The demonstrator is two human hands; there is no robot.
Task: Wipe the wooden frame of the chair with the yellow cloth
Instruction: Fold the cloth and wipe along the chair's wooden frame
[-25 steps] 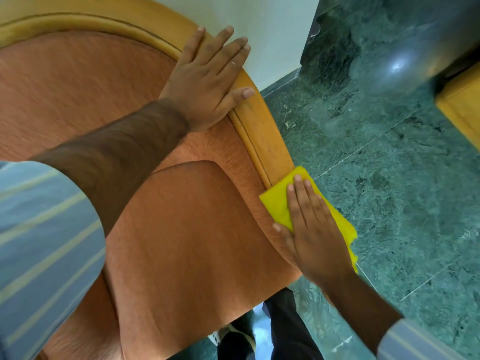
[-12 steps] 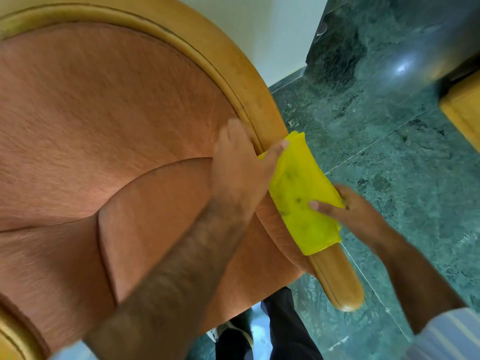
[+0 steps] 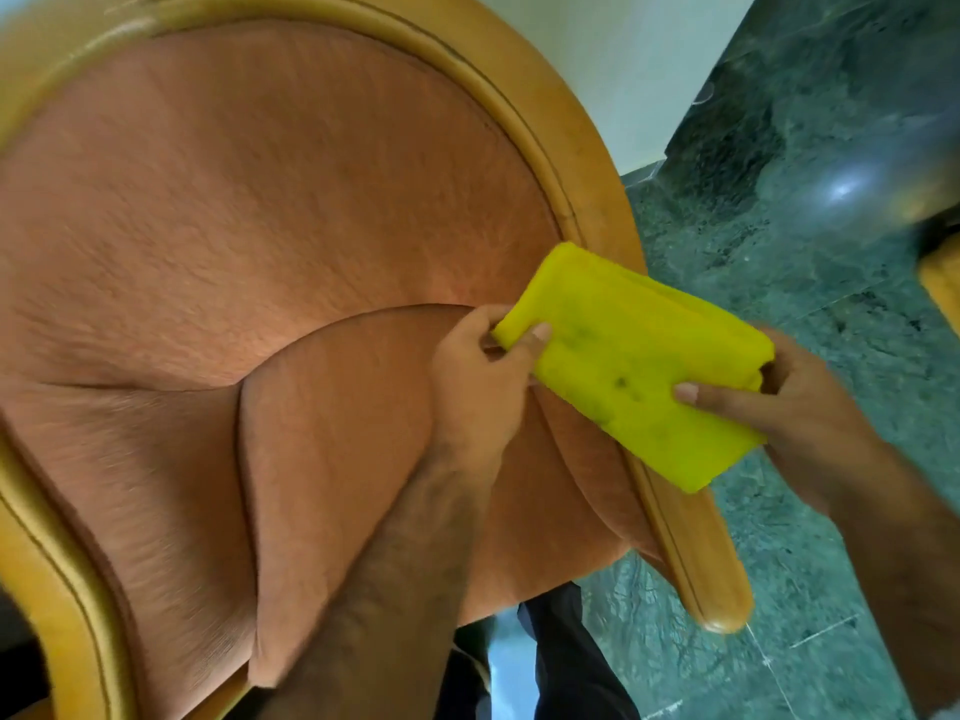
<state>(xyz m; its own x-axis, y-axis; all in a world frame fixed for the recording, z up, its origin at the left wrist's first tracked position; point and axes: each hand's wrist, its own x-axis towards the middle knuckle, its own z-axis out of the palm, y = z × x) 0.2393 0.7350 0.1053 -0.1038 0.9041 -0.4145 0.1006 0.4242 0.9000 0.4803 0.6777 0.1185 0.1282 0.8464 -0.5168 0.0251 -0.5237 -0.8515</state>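
The fingers of the left hand (image 3: 480, 366) pinch the inner end of the folded yellow cloth (image 3: 634, 363), while the right hand (image 3: 795, 407) closes thumb over fingers on its outer end, so the cloth is held between both, lifted just over the wooden frame (image 3: 597, 200) at the chair's right arm. Its long axis runs from upper left down to lower right, roughly along the arm. If the fold slips open, loose fabric could drag over the upholstery (image 3: 260, 226) instead of the wood.
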